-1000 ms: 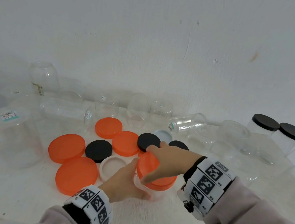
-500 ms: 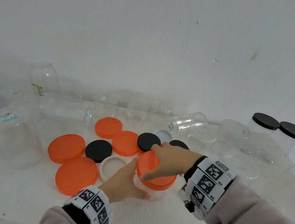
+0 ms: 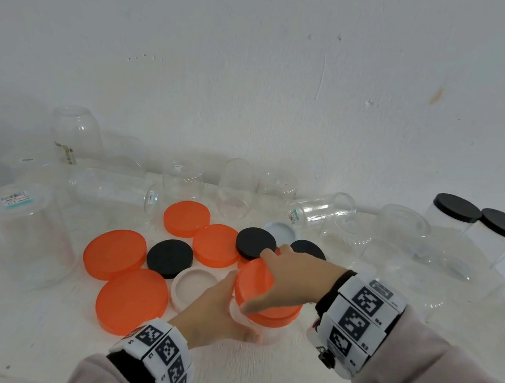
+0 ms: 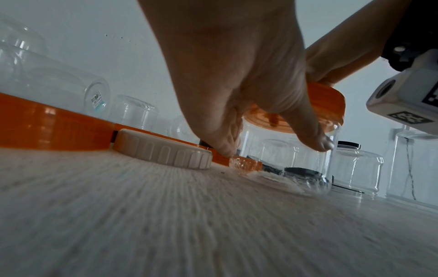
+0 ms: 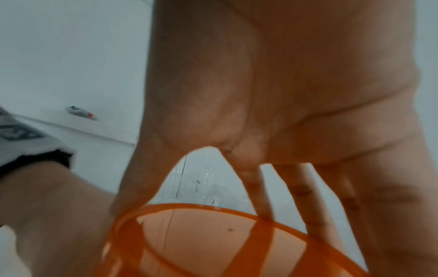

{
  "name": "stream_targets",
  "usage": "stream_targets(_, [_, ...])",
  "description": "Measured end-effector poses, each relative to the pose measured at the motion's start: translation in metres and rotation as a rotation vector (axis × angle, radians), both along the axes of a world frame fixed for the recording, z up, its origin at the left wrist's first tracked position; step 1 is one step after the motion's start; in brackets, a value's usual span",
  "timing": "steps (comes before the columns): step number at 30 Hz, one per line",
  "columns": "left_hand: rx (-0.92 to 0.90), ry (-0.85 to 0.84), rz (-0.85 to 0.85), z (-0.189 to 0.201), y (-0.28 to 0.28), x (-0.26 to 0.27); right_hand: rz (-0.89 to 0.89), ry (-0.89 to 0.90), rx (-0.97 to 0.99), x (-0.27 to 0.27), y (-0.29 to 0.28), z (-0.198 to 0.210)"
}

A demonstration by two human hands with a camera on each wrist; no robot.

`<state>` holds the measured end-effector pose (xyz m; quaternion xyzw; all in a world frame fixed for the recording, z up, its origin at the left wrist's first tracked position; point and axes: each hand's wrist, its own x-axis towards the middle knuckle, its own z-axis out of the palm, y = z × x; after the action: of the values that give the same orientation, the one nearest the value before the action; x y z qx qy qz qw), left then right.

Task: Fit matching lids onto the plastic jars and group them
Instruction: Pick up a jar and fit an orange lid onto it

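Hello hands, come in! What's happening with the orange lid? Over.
Left hand grips clear jar. Right hand holds orange lid on jar mouth, tilted, not seated. Loose lids crowd behind; nothing blocking.

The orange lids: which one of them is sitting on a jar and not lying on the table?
The orange lid under the right hand: it sits on the small clear jar that the left hand holds. The other orange lids lie flat on the table.

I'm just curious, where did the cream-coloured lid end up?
In the head view the cream lid lies upturned on the table, just left of the left hand, between the black lid and the near orange lid.
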<state>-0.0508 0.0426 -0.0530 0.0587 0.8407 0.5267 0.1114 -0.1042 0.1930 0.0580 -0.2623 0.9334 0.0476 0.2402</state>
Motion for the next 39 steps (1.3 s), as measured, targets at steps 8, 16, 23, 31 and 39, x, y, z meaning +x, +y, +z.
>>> stream_targets(8, [-0.070, -0.004, -0.008, 0.005, 0.002, 0.000, 0.081, -0.101, 0.020, -0.003, 0.000, 0.009])
stream_targets(16, [-0.014, 0.005, -0.001, 0.004, 0.001, 0.002, -0.029, 0.062, -0.017, 0.004, -0.001, -0.005])
stream_targets(23, [-0.064, -0.007, -0.013, 0.011, 0.004, 0.004, 0.074, -0.111, 0.026, -0.002, 0.005, 0.006])
stream_targets(31, [-0.047, -0.001, -0.014, 0.007, 0.003, 0.003, 0.005, 0.002, -0.027, 0.002, 0.006, -0.006])
stream_targets(39, [-0.045, -0.007, -0.009, 0.003, 0.003, 0.001, 0.066, -0.092, -0.060, 0.002, 0.009, 0.000])
